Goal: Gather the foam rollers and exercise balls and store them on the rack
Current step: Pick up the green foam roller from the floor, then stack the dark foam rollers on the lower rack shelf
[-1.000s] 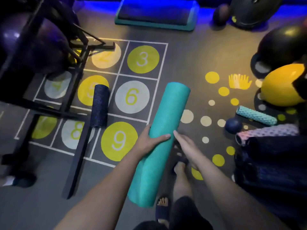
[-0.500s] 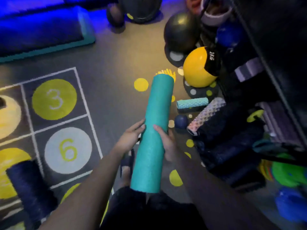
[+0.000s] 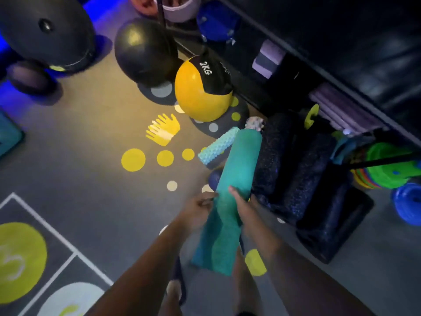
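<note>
A long teal foam roller [image 3: 230,192] is held lengthwise in front of me, its far end pointing at the rack. My left hand [image 3: 198,209] grips its left side and my right hand [image 3: 245,208] its right side. Beside its far end several dark speckled rollers [image 3: 303,176] lie stacked on the floor by the black rack [image 3: 341,71]. A short bumpy mint roller [image 3: 217,147] and a small dark blue ball [image 3: 214,176] lie just left of the teal one. A yellow and black 2 kg ball [image 3: 200,90] and a black ball [image 3: 143,51] rest further away.
A big dark dome trainer [image 3: 45,30] and a small dark ball [image 3: 27,76] sit at far left. Purple mats [image 3: 341,110] fill the rack's low shelf. Green discs [image 3: 389,165] and a blue weight [image 3: 407,204] lie at right. My sandalled feet [image 3: 175,290] stand on the grey marked floor.
I have turned right and stepped toward the rack. The teal roller, still in both hands, has moved closer to the stacked dark rollers; the number grid slid off to the left.
</note>
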### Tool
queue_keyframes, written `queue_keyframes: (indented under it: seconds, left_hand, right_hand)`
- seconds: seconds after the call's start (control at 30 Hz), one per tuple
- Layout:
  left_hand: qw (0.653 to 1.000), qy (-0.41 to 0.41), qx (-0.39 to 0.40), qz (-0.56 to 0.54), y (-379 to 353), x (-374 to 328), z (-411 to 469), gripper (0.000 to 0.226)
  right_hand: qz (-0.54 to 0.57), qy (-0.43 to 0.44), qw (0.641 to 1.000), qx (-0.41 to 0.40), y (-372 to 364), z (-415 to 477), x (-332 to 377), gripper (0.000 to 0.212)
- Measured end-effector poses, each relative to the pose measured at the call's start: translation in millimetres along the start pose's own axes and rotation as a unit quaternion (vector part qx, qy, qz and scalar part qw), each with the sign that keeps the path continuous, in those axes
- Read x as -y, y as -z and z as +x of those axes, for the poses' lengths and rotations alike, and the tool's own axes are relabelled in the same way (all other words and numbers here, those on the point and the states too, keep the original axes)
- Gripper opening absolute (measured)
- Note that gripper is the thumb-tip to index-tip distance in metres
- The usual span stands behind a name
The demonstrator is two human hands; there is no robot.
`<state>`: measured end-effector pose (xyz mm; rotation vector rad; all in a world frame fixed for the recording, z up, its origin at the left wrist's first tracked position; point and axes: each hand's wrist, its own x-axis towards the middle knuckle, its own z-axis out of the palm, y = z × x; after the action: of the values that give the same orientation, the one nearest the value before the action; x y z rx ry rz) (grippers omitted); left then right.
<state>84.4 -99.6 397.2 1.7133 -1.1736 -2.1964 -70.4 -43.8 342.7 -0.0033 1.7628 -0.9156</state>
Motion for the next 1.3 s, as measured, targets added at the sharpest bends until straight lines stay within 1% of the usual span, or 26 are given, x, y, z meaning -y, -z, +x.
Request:
queue_keyframes:
  seconds: [0.07, 0.1, 0.17, 0.2, 0.27, 0.33, 0.4, 0.47, 0.53, 0.6, 0.67, 0.73, 0.8, 0.87, 0.93, 1.0, 1.03, 1.07, 1.13, 1.17, 1.2, 1.23, 1.27, 1.3]
  left_hand:
    - [0.999, 0.006, -0.035, -0.001, 0, 12, 49, 0.039]
    - [0.998, 0.009, -0.069, -0.002, 1, 21, 71, 0.034]
    - [0.991, 0.006, -0.133, -0.009, 5, 45, 107, 0.032]
    - [0.988, 0.008, -0.156, -0.007, 7, 56, 120, 0.031]
    - [0.983, 0.034, -0.182, -0.005, 11, 72, 136, 0.030]
    - [0.979, 0.069, -0.194, -0.001, 15, 88, 136, 0.031]
    - [0.976, 0.094, -0.198, 0.009, 21, 101, 129, 0.031]
    - [0.972, 0.115, -0.203, 0.017, 25, 109, 119, 0.033]
    - [0.969, 0.128, -0.211, 0.011, 30, 114, 105, 0.030]
    - [0.964, 0.134, -0.227, -0.020, 36, 121, 86, 0.028]
    - [0.950, 0.144, -0.272, -0.057, 46, 139, 62, 0.026]
    - [0.924, 0.159, -0.328, -0.119, 61, 174, 36, 0.025]
    - [0.889, 0.156, -0.382, -0.198, 76, 215, 8, 0.025]
    - [0.852, 0.141, -0.434, -0.258, 98, 263, -25, 0.028]
    - [0.808, 0.136, -0.482, -0.309, 128, 326, -63, 0.030]
    - [0.762, 0.142, -0.545, -0.320, 158, 405, -113, 0.025]
    - [0.741, 0.153, -0.577, -0.309, 169, 449, -141, 0.025]
    - [0.718, 0.165, -0.599, -0.313, 180, 493, -171, 0.027]
    - [0.672, 0.187, -0.633, -0.335, 205, 574, -237, 0.025]
    - [0.651, 0.187, -0.649, -0.347, 217, 611, -273, 0.026]
    - [0.629, 0.189, -0.662, -0.361, 225, 651, -307, 0.026]
    - [0.617, 0.197, -0.669, -0.365, 230, 696, -338, 0.025]
    - [0.614, 0.216, -0.670, -0.358, 240, 746, -373, 0.022]
    - [0.626, 0.238, -0.664, -0.334, 245, 782, -392, 0.019]
  right_hand:
    - [-0.039, 0.010, 0.999, -0.034, -3, 63, 0, 0.058]
    - [-0.059, 0.018, 0.997, -0.047, -5, 95, 0, 0.059]
    - [-0.088, 0.043, 0.992, -0.081, -6, 159, -2, 0.077]
    - [-0.099, 0.068, 0.987, -0.102, -7, 188, -3, 0.085]
    - [-0.155, 0.101, 0.976, -0.117, 0, 248, -19, 0.099]
    - [-0.229, 0.084, 0.963, -0.118, -1, 257, -15, 0.105]
    - [-0.291, 0.051, 0.948, -0.118, -10, 234, 0, 0.096]
    - [-0.313, 0.036, 0.944, -0.098, -23, 208, 6, 0.086]
    - [-0.337, 0.006, 0.938, -0.074, -39, 179, 5, 0.071]
    - [-0.373, 0.013, 0.927, -0.032, -59, 150, -2, 0.062]
    - [-0.411, 0.035, 0.911, 0.018, -88, 122, -20, 0.058]
    - [-0.476, 0.056, 0.874, 0.084, -125, 89, -44, 0.056]
    - [-0.542, 0.092, 0.819, 0.164, -166, 55, -78, 0.052]
    - [-0.616, 0.132, 0.737, 0.243, -206, 19, -122, 0.048]
    - [-0.689, 0.167, 0.640, 0.298, -245, -21, -176, 0.046]
    - [-0.738, 0.200, 0.550, 0.337, -279, -63, -248, 0.045]
    - [-0.754, 0.214, 0.512, 0.352, -294, -87, -287, 0.045]
    - [-0.764, 0.226, 0.482, 0.366, -307, -110, -328, 0.046]
    - [-0.772, 0.238, 0.450, 0.381, -331, -160, -421, 0.046]
    - [-0.771, 0.236, 0.446, 0.388, -339, -184, -470, 0.046]
    - [-0.772, 0.219, 0.450, 0.392, -344, -211, -521, 0.045]
    - [-0.775, 0.199, 0.454, 0.391, -347, -237, -572, 0.045]
    - [-0.776, 0.184, 0.455, 0.396, -354, -264, -631, 0.046]
    - [-0.773, 0.162, 0.464, 0.400, -360, -283, -668, 0.047]
